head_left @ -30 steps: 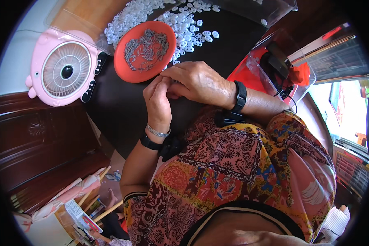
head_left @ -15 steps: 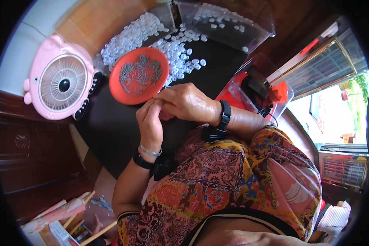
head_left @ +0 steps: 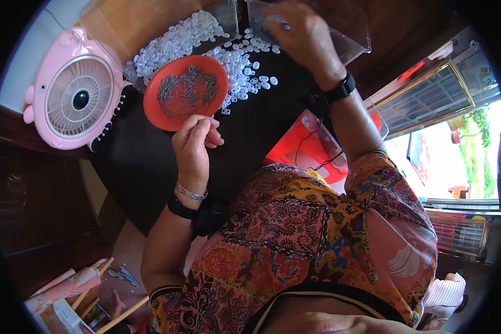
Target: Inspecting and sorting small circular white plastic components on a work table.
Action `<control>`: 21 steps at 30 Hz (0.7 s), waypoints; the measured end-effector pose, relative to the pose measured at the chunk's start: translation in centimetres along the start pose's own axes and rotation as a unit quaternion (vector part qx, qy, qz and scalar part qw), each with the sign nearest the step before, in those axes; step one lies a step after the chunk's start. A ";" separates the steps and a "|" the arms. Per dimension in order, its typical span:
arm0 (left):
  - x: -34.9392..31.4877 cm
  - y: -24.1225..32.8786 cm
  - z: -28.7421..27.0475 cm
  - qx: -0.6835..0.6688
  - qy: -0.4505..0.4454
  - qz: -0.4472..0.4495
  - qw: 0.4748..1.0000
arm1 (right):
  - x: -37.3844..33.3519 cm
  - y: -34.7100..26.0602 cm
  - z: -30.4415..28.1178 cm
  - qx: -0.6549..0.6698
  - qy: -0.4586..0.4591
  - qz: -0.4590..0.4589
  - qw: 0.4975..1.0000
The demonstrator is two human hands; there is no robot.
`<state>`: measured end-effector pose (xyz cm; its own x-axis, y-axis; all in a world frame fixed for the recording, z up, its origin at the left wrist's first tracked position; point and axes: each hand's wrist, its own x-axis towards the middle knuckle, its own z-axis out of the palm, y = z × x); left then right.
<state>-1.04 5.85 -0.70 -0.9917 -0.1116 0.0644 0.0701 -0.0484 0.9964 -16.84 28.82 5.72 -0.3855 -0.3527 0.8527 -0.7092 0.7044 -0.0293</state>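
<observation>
My left hand (head_left: 193,153) hovers over the dark table, just below the rim of an orange-red dish (head_left: 153,114). Its fingers are curled in a pinch; what they hold, if anything, is too small to name. Small grey metal pieces (head_left: 190,92) lie heaped in the dish. My right hand (head_left: 306,39) reaches over the clear plastic bin (head_left: 357,43) at the back right, somewhat blurred, its fingers apart. Beside the dish spread many small white oval plastic pieces (head_left: 242,75) with holes in them.
A pink animal-shaped fan (head_left: 80,100) stands at the left of the table. More white pieces pile up at the back inside another clear bin (head_left: 235,22). At the right edge sits a red container (head_left: 312,147) with a dark cord across it.
My right hand has parted from my left and swung up and to the right, over the back-right bin. My left hand stays near the dish, still pinched.
</observation>
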 end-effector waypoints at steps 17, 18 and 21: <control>-0.1 -0.9 0.5 -0.004 -0.021 -0.008 1.000 | -7.0 0.5 7.5 0.053 -0.336 0.008 0.940; -0.1 -0.9 0.5 -0.003 -0.020 -0.010 1.000 | -6.8 0.4 7.4 0.065 -0.349 0.022 0.935; 0.0 -1.1 0.4 -0.001 -0.022 -0.014 1.000 | -6.5 0.3 7.2 0.108 -0.371 0.051 0.921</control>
<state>-1.14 6.25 -1.77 -0.9970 -0.0668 0.0396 0.0433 -0.0537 0.9976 -18.76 26.88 -3.55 -0.6967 -0.6720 0.2512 -0.7173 0.6465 -0.2598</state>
